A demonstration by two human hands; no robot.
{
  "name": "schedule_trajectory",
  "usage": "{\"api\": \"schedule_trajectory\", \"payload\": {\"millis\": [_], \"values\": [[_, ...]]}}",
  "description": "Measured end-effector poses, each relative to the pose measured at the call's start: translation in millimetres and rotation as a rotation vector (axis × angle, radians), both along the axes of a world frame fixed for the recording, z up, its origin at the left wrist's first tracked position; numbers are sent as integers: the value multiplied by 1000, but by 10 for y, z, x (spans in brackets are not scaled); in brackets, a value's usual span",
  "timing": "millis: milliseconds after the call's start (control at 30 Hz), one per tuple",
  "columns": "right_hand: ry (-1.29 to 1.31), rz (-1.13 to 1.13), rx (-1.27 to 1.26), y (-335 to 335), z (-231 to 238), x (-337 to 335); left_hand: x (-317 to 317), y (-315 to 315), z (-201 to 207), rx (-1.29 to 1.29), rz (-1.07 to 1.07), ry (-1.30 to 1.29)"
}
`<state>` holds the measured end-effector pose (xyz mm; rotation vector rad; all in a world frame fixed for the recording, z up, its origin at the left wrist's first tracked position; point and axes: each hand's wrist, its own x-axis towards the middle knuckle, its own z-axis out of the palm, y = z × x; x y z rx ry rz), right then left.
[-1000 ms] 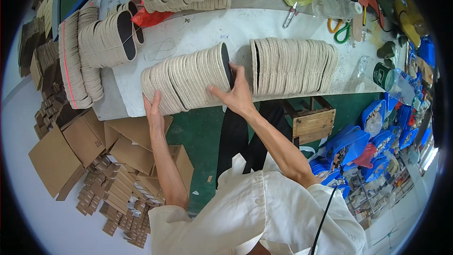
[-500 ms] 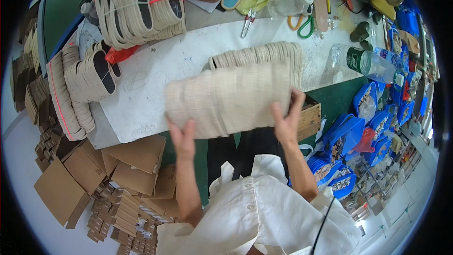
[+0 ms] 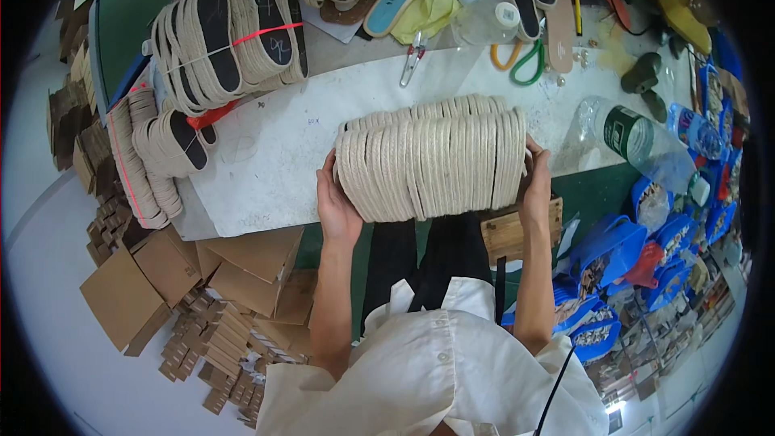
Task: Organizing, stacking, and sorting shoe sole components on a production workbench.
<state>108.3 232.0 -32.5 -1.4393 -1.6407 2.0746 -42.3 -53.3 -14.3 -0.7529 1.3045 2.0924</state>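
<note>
Between my two hands is a long row of beige braided rope shoe soles [image 3: 428, 165], packed upright side by side. My left hand [image 3: 337, 206] presses against its left end, and my right hand [image 3: 536, 182] against its right end, fingers partly hidden behind the row. Just beyond it, a second row of the same soles [image 3: 460, 103] lies on the white-covered table [image 3: 266, 161], mostly covered from view by the held row.
Tied sole bundles [image 3: 214, 48] stand at the far left, with smaller bundles [image 3: 165, 149] nearer. Snips [image 3: 413, 59], scissors [image 3: 526, 64] and plastic bottles [image 3: 634, 136] lie beyond. Cardboard boxes [image 3: 129, 295] are on the lower left, blue bins [image 3: 605, 242] on the right. A wooden drawer [image 3: 525, 230] is under the table.
The held row has turned from a slant to nearly level and shifted right, its rope edges now sharp. Both hands have moved right and now press its two ends.
</note>
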Motion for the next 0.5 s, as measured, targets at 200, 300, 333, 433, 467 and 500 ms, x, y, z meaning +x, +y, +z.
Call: {"api": "schedule_trajectory", "payload": {"millis": [200, 300, 333, 433, 467, 500], "values": [[-67, 285, 167, 114, -309, -163, 4, -85, -481, -398, -119, -61], [-27, 212, -108, 107, -397, -66, 106, 25, -440, -379, -96, -60], [-47, 143, -223, 91, -386, -76, 113, 65, -409, -304, -69, -105], [-53, 72, -349, 139, -274, -128, 196, 78, -454, -243, 27, -166], [-88, 53, -392, 146, -182, -146, 223, 65, -445, -246, 38, -168], [-91, 63, -395, 148, -219, -59, 251, 43, -428, -206, 51, -166]]}}
